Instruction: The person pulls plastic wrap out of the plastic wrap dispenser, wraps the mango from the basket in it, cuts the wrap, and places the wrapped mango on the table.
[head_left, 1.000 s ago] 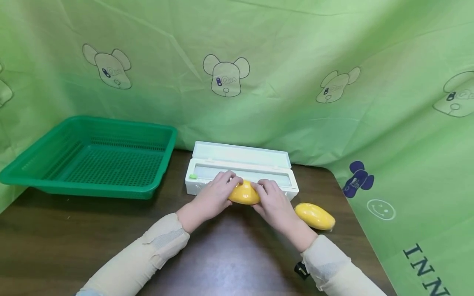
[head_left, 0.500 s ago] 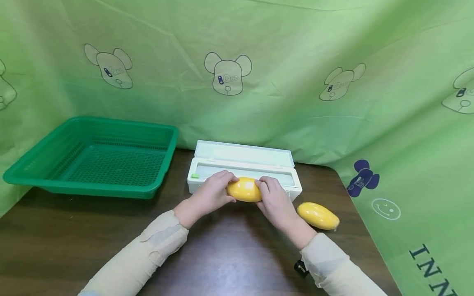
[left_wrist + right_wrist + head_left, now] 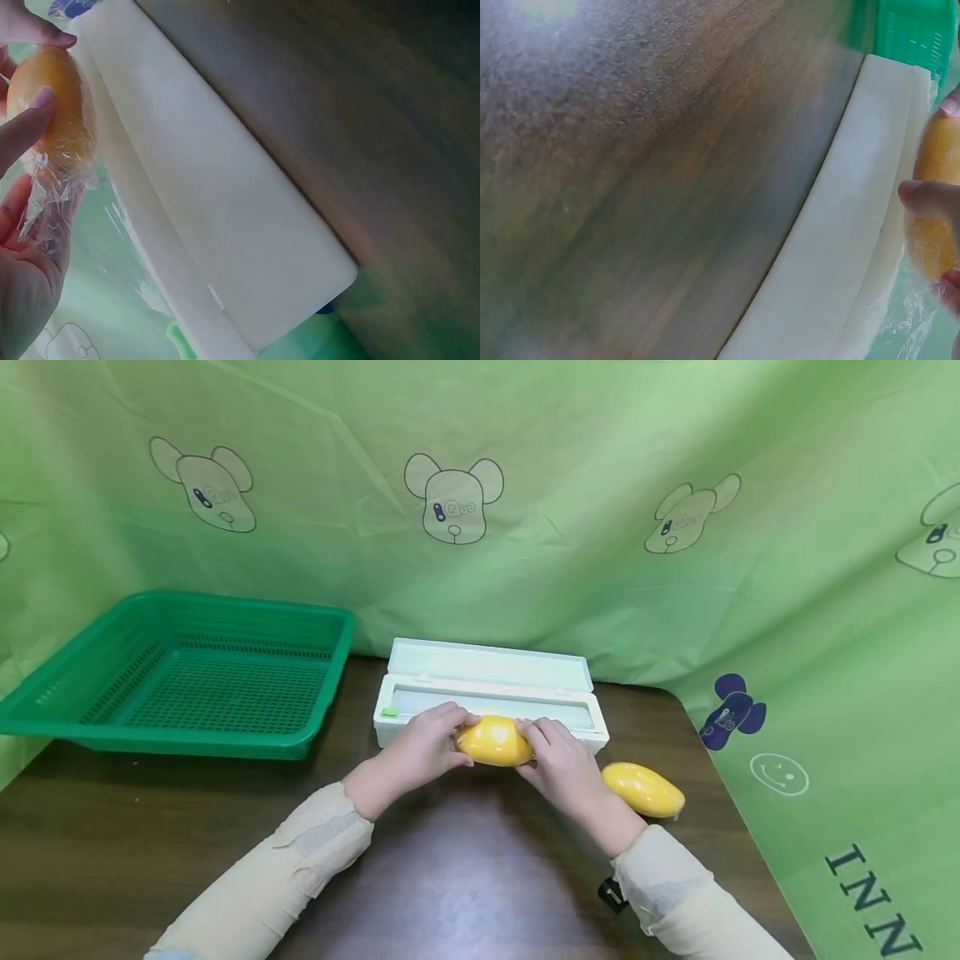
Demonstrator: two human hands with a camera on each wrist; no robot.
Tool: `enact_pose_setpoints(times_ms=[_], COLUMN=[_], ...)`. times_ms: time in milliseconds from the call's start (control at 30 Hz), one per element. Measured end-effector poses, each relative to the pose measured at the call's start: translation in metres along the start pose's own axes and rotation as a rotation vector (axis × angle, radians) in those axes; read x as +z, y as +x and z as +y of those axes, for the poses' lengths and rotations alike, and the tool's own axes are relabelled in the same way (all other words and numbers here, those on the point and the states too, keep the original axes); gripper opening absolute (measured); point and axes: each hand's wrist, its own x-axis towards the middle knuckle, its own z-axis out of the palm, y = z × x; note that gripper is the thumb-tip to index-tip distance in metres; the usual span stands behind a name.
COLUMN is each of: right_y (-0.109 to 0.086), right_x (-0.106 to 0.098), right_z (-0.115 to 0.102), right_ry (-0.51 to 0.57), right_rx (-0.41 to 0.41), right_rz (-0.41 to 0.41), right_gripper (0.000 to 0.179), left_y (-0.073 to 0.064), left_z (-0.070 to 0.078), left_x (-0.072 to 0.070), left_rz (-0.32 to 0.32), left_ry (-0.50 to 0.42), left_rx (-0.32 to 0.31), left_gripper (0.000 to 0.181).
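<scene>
A yellow mango [image 3: 495,741], held level in front of a white plastic-wrap dispenser [image 3: 491,693], is gripped at its left end by my left hand [image 3: 427,743] and at its right end by my right hand [image 3: 561,768]. Clear film bunches around one end of the mango [image 3: 64,120] in the left wrist view. Both thumbs lie against the fruit's near side. In the right wrist view the mango [image 3: 934,232] shows only partly, at the right edge. Beside my right wrist, a second yellow mango [image 3: 643,790] lies on the table, wrapped in shiny film.
The dispenser's lid [image 3: 491,664] stands raised at the back, and a green slider [image 3: 389,712] sits at its left end. A green plastic basket [image 3: 187,739] stands at the back left of the dark wooden table [image 3: 450,893]. Behind hangs a green curtain [image 3: 562,593].
Both hands have shifted their fingers outward toward the mango's ends, so more of its top shows. The mango now lies level across, still in front of the dispenser. The view has shifted slightly.
</scene>
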Motion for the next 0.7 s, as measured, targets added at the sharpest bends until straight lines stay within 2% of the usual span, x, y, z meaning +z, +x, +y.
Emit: enact_pose_setpoints(times_ms=[233,700], right_y=[-0.003,-0.010], right_x=[0.001,0.002], right_z=[0.000,-0.005], right_ry=[0.009,0.026], right_rx=[-0.002,0.067], right_rz=[0.000,-0.102], right_gripper=[0.063,0.066], left_y=[-0.004,-0.007], left_z=[0.000,0.002], left_x=[0.001,0.005], left_rz=[-0.002,-0.103], left_ry=[-0.015,0.011], left_rx=[-0.014,-0.112], left_gripper=[0.046,0.046])
